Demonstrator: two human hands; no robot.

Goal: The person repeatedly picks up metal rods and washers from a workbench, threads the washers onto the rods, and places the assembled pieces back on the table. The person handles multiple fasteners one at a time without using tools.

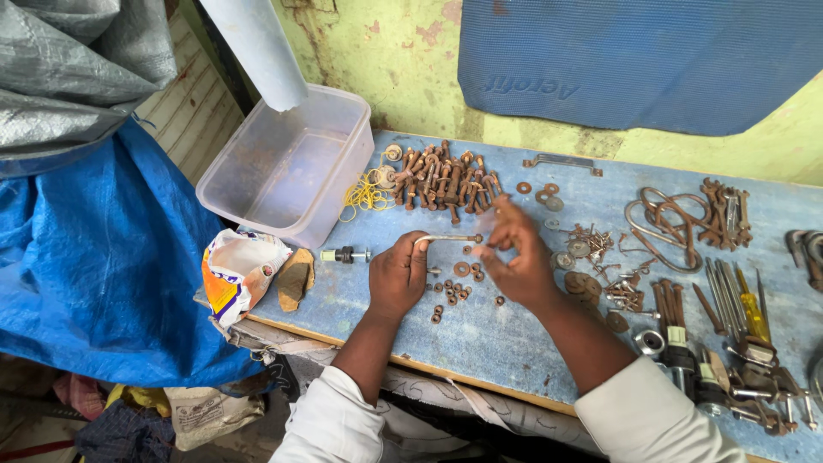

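I see the left hand (398,276) in the middle of the frame, closed around the bent end of a rusty hook bolt (450,239). The bolt lies flat above the blue board (480,334), its far end pointing right. The right hand (514,257) is at that end, fingers pinched, but it is blurry, so I cannot tell if it holds anything. Small nuts (450,294) sit just under the hands. I think a nut goes on the bolt now. Next, the threads must line up straight.
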